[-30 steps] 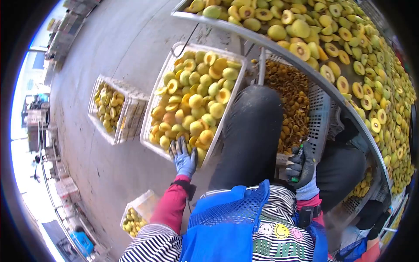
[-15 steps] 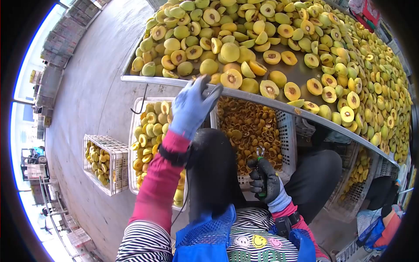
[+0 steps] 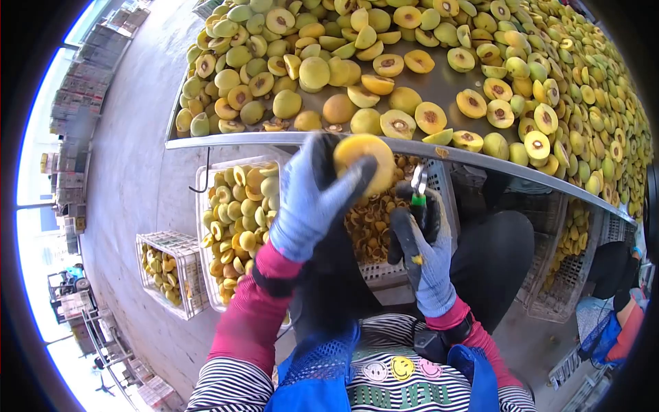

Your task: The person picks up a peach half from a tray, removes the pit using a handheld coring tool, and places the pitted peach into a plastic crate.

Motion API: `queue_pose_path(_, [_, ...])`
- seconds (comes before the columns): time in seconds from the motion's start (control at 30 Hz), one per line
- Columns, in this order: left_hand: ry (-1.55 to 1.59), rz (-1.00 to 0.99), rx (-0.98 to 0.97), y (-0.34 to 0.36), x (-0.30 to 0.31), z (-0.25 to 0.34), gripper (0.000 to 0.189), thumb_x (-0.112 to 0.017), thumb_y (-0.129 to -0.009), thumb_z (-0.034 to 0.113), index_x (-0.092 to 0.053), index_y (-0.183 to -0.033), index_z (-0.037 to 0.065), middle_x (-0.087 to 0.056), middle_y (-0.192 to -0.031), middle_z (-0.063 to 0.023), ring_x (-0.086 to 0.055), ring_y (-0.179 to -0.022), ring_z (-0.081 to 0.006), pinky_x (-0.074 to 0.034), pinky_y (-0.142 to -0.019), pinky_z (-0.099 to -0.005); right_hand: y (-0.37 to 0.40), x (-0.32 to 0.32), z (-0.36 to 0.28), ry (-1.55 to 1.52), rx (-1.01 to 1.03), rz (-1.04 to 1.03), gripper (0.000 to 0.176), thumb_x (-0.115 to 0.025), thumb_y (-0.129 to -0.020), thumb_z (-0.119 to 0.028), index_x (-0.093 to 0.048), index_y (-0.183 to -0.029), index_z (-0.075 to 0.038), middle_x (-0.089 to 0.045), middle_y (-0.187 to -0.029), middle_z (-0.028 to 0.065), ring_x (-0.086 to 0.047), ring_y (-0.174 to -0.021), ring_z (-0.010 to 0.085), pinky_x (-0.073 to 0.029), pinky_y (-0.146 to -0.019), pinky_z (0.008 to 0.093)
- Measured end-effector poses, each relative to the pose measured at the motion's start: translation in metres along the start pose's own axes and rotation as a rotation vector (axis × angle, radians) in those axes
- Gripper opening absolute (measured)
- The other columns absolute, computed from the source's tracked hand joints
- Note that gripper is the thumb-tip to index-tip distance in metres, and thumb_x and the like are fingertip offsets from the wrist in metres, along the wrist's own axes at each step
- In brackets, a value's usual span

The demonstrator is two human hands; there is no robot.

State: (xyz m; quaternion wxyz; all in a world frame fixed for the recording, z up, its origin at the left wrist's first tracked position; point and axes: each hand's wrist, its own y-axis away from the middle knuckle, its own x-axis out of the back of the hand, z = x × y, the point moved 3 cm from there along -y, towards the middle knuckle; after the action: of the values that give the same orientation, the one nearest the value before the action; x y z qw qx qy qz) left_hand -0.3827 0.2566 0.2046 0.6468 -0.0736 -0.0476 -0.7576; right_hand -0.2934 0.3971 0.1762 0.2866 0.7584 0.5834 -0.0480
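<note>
In my gloved left hand [image 3: 305, 199] is a yellow peach half [image 3: 374, 161], gripped between thumb and fingers just in front of the metal table's edge [image 3: 254, 139]. Its edges are blurred by motion. My gloved right hand [image 3: 429, 257] is closed round the green handle of a small pitting tool [image 3: 419, 180], whose metal looped tip points up. The tip is to the right of the peach half and apart from it. Many halved peaches [image 3: 430, 117], some showing brown pits, lie on the table beyond my hands.
Below my hands, a crate [image 3: 447, 196] holds brown-orange pit scraps. To its left a white crate [image 3: 202, 206] is filled with peach halves, with a smaller crate [image 3: 189, 268] beside it. A hook [image 3: 204, 180] hangs from the table. Another person [image 3: 607, 323] sits at the right.
My left hand has come back from the table edge with a peach half in it. My right hand has risen with the pitting tool towards the peach half. The view has shifted slightly.
</note>
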Motion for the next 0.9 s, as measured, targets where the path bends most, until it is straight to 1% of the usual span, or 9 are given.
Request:
queue_pose_path(0.07, [-0.031,0.014,0.003,0.035,-0.016,-0.004,0.029,-0.064,-0.087,0.022,-0.053,-0.102,-0.001,-0.058,-0.094,-0.0066,-0.053,-0.084,-0.0083,-0.046,-0.069,-0.0227,0.004,-0.005,0.001,-0.147,0.162,-0.111,0.026,-0.058,-0.083,0.001,-0.051,-0.109,-0.002,-0.054,-0.089,0.0046,-0.051,-0.083,0.0044,-0.043,-0.071,0.0176])
queue_pose_path(0.13, [0.375,0.057,0.446,0.052,-0.013,0.014,0.034,-0.053,-0.094,0.031,-0.052,-0.108,0.0,-0.057,-0.097,-0.0051,-0.054,-0.086,-0.0101,-0.045,-0.075,-0.0228,0.007,-0.004,0.0,0.182,0.184,-0.183,0.026,-0.058,-0.083,0.002,-0.051,-0.108,-0.001,-0.055,-0.091,0.0043,-0.05,-0.086,0.0046,-0.042,-0.072,0.0181])
queue_pose_path(0.33, [-0.123,0.218,0.009,0.078,-0.011,-0.002,0.035,-0.051,-0.095,0.032,-0.054,-0.111,0.002,-0.058,-0.096,-0.0042,-0.052,-0.088,-0.0099,-0.043,-0.08,-0.0247,0.033,-0.003,0.003,0.381,0.226,-0.136,0.019,-0.061,-0.083,-0.006,-0.052,-0.098,0.0,-0.056,-0.077,0.006,-0.053,-0.071,0.0094,-0.044,-0.063,0.0263])
queue_pose_path(0.37, [-0.371,0.263,-0.135,0.081,-0.01,0.0,0.033,-0.052,-0.095,0.031,-0.055,-0.109,0.001,-0.058,-0.095,-0.0045,-0.052,-0.087,-0.01,-0.044,-0.079,-0.0248,0.039,-0.005,-0.001,0.496,0.325,-0.218,0.016,-0.06,-0.085,-0.008,-0.052,-0.097,0.0,-0.056,-0.073,0.0089,-0.056,-0.065,0.0157,-0.044,-0.06,0.0298])
queue_pose_path(0.4, [0.024,0.239,0.113,0.082,-0.01,-0.002,0.032,-0.051,-0.095,0.03,-0.055,-0.108,0.001,-0.058,-0.094,-0.0059,-0.053,-0.087,-0.0108,-0.044,-0.078,-0.0254,0.044,-0.007,-0.003,0.613,0.425,-0.294,0.015,-0.058,-0.086,-0.01,-0.052,-0.095,0.0,-0.055,-0.068,0.0118,-0.058,-0.06,0.022,-0.045,-0.056,0.0333])
queue_pose_path(0.47, [0.005,0.287,0.035,0.089,-0.016,0.001,0.03,-0.051,-0.095,0.027,-0.055,-0.107,0.0,-0.057,-0.096,-0.0066,-0.053,-0.087,-0.0112,-0.045,-0.078,-0.0261,0.047,-0.01,0.005,0.825,0.535,-0.216,0.016,-0.057,-0.087,-0.015,-0.05,-0.091,-0.001,-0.056,-0.071,0.0214,-0.057,-0.067,0.0404,-0.044,-0.054,0.0429])
queue_pose_path(0.53, [-0.351,0.242,-0.124,0.094,-0.019,0.013,0.027,-0.051,-0.095,0.023,-0.054,-0.107,-0.001,-0.056,-0.097,-0.008,-0.052,-0.088,-0.0123,-0.045,-0.078,-0.0268,0.053,-0.011,0.003,0.846,0.567,-0.189,0.017,-0.055,-0.088,-0.014,-0.049,-0.093,0.0,-0.056,-0.071,0.0208,-0.058,-0.066,0.0404,-0.044,-0.055,0.0438])
queue_pose_path(0.6, [0.26,0.36,0.027,0.099,-0.027,0.001,0.024,-0.051,-0.095,0.02,-0.052,-0.106,-0.001,-0.055,-0.098,-0.009,-0.052,-0.089,-0.013,-0.045,-0.078,-0.0274,0.058,-0.009,0.008,0.836,0.621,-0.185,0.019,-0.054,-0.088,-0.013,-0.049,-0.097,0.002,-0.057,-0.072,0.0214,-0.058,-0.067,0.0406,-0.044,-0.056,0.0438])
queue_pose_path(0.9, [0.164,0.383,-0.001,0.109,-0.034,-0.008,0.027,-0.05,-0.095,0.025,-0.051,-0.105,0.0,-0.057,-0.094,-0.0096,-0.054,-0.087,-0.0151,-0.045,-0.077,-0.0287,0.072,0.005,0.025,0.891,0.865,-0.303,0.033,-0.05,-0.091,-0.006,-0.047,-0.119,0.011,-0.059,-0.1,0.0238,-0.061,-0.089,0.032,-0.048,-0.076,0.0377])
